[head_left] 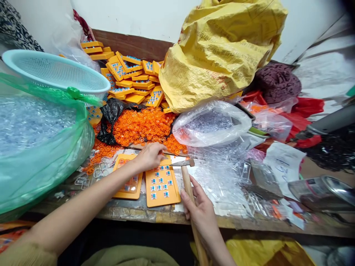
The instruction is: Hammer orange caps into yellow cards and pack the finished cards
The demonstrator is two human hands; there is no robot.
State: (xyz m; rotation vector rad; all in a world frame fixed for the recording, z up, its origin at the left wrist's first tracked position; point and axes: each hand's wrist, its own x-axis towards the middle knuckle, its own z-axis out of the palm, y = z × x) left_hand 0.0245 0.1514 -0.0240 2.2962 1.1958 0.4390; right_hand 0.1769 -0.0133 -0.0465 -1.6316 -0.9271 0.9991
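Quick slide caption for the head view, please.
Right hand holding a hammer, left hand at the top of a yellow-orange panel, orange rings heaped behind.

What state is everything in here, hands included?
Hammer: held by its handle.
Right hand: closed around the hammer.
Left hand: fingers bent; whether they hold anything is unclear.
Right-hand orange board: flat, set with blue-and-white pieces.
Left-hand orange board: flat, partly hidden by the left forearm.
Orange rings: loose, heaped.
Clear bag: open, pieces inside.
Green bag: bulging with clear pieces.
Yellow sack: crumpled.
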